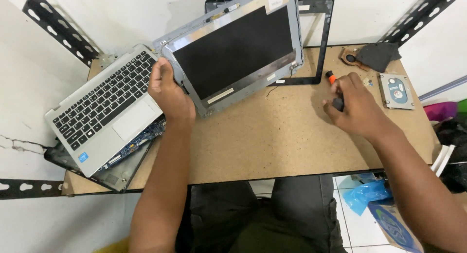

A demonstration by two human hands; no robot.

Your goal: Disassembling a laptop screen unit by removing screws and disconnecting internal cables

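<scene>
tabletop [272,136]: rough matt chipboard; screen panel [236,51]: matt black, metal frame

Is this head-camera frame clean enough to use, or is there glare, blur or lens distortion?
Head view: even, soft light; a faint sheen on the dark screen panel, no hard glare. Soft shadows lie under the left hand and right hand. Wide-angle bending shows at the table edges; focus is acceptable, slightly soft throughout.

A black screen panel [236,51] sits in a silver-grey lid at twelve o'clock. The keyboard deck [104,109] at nine o'clock is silver with black keys. The screwdriver [334,90] is orange and black; the tabletop [272,136] is speckled tan.
</scene>
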